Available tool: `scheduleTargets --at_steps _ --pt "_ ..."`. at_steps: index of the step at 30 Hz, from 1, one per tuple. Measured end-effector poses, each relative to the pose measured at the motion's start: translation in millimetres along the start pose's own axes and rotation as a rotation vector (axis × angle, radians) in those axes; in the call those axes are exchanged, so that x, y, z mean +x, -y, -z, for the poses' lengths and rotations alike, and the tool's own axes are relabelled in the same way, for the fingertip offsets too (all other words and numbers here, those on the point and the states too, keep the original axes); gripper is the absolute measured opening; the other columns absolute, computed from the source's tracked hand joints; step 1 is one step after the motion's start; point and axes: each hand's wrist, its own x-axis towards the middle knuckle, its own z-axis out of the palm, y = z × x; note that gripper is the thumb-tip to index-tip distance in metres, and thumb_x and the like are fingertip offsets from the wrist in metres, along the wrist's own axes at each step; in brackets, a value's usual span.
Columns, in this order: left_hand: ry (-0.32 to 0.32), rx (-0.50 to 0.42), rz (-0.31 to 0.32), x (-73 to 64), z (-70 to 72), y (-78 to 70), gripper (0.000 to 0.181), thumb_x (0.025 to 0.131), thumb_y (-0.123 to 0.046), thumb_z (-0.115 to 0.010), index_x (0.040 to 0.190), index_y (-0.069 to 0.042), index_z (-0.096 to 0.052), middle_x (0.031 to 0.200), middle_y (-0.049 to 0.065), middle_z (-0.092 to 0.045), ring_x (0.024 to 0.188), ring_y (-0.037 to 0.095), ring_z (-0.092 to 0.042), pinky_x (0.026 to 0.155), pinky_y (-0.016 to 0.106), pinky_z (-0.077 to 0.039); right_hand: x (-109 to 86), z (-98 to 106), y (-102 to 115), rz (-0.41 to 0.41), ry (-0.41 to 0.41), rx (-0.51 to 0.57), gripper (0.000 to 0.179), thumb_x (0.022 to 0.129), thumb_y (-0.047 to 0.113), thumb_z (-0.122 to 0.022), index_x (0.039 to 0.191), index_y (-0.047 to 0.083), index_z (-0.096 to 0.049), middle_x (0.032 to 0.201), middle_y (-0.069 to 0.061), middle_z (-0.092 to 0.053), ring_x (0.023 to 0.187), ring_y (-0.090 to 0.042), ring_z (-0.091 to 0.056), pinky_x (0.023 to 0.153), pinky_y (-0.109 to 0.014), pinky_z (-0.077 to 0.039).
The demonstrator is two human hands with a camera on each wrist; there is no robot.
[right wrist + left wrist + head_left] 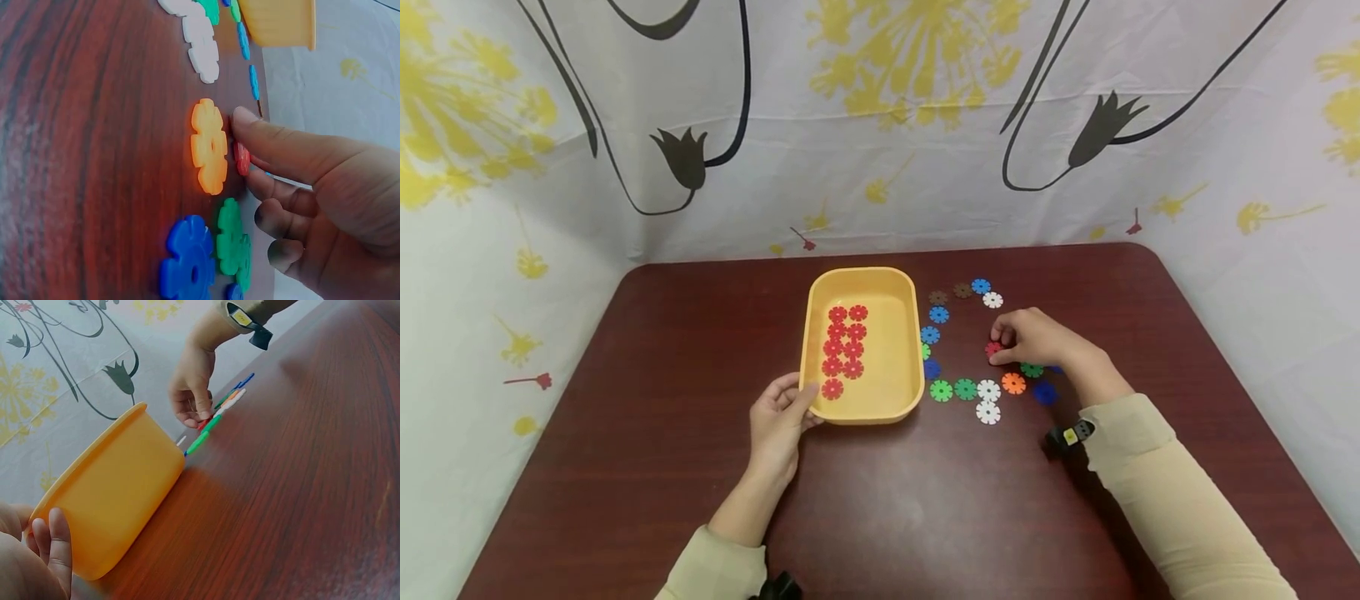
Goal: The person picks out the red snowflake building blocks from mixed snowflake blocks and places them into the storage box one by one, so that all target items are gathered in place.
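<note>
A yellow plastic tray [895, 408] stands in the middle of the table, with several red notched plastic discs [832, 388] lying in its left half. My left hand [778, 425] grips the tray's near left corner, thumb over the rim, fingers outside; the left wrist view shows these fingers [60, 544] against the wall. To the right of the tray, my right hand [1033, 337] pinches a red notched disc [242, 157] between thumb and forefinger at the tabletop. Close beside it lie an orange disc [1013, 383] and a green disc [230, 237], partly behind the hand in the head view.
Loose discs lie right of the tray: white [988, 412], green [941, 391], dark blue [1045, 393], light blue [938, 314] and brown [962, 290]. A patterned cloth [880, 192] hangs behind the dark red table [700, 358] and along both sides.
</note>
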Motion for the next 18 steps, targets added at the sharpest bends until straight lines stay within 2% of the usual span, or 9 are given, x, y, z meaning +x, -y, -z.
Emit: scheduleTargets --at_steps 5,9,13,18 --pt "-0.001 0.001 0.0 0.3 -0.5 -1.3 0.029 0.095 -0.006 -0.071 0.121 0.001 -0.06 0.08 0.007 -0.06 0.058 0.011 -0.06 0.057 0.023 -0.057 1.3 1.4 1.3 -0.009 0.05 0.006 0.022 0.086 0.016 -0.083 0.093 0.005 -0.065 0.084 -0.003 -0.061 0.079 -0.021 -0.054 0.071 -0.035 -0.049" --pt "-0.004 0.0 0.004 0.2 -0.7 -1.7 0.029 0.095 -0.006 -0.071 0.121 0.0 -0.06 0.08 0.008 -0.06 0.058 0.012 -0.06 0.057 0.023 -0.058 1.5 2.4 2.7 -0.012 0.049 0.001 0.024 0.086 0.017 -0.083 0.093 0.005 -0.063 0.086 -0.004 -0.062 0.08 -0.022 -0.055 0.071 -0.036 -0.05" --pt "-0.003 -0.001 0.001 0.6 -0.9 -1.5 0.029 0.095 -0.006 -0.071 0.121 0.0 -0.06 0.08 0.007 -0.06 0.058 0.011 -0.06 0.057 0.023 -0.057 0.0 4.4 4.3 -0.058 0.037 -0.003 0.027 0.086 0.02 -0.083 0.096 0.003 -0.065 0.088 -0.006 -0.062 0.083 -0.024 -0.054 0.073 -0.037 -0.05" --pt "-0.007 -0.007 0.004 1.3 -0.8 0.0 0.029 0.095 -0.006 -0.071 0.121 0.001 -0.06 0.079 0.006 -0.06 0.057 0.011 -0.06 0.057 0.023 -0.057 0.3 5.5 4.8 -0.096 0.084 0.008 0.03 0.089 0.023 -0.081 0.097 0.001 -0.063 0.089 -0.01 -0.059 0.083 -0.025 -0.051 0.072 -0.036 -0.047"
